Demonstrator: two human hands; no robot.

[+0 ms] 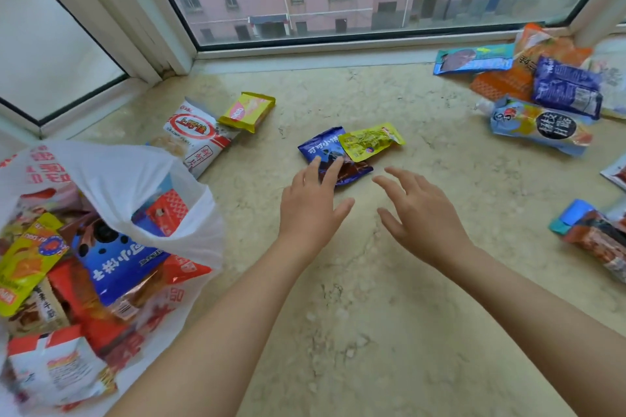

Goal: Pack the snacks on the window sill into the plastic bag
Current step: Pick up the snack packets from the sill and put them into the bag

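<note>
A white plastic bag [118, 176] with red print lies open at the left of the marble window sill [355, 281], holding several snack packets. In the middle of the sill a small blue packet [321, 145] lies partly under a yellow-green packet [369, 140]. My left hand [311, 206] reaches over the blue packet with straight fingers, and its fingertips touch the packet's near edge. Just to the right, my right hand [420, 213] hovers with spread fingers and holds nothing.
A white shrimp-chip bag [196, 135] and a yellow wafer pack [247, 110] lie behind the plastic bag. A pile of blue, orange and purple packets [542, 88] fills the far right corner. More packets [596, 237] lie at the right edge. The window glass stands behind.
</note>
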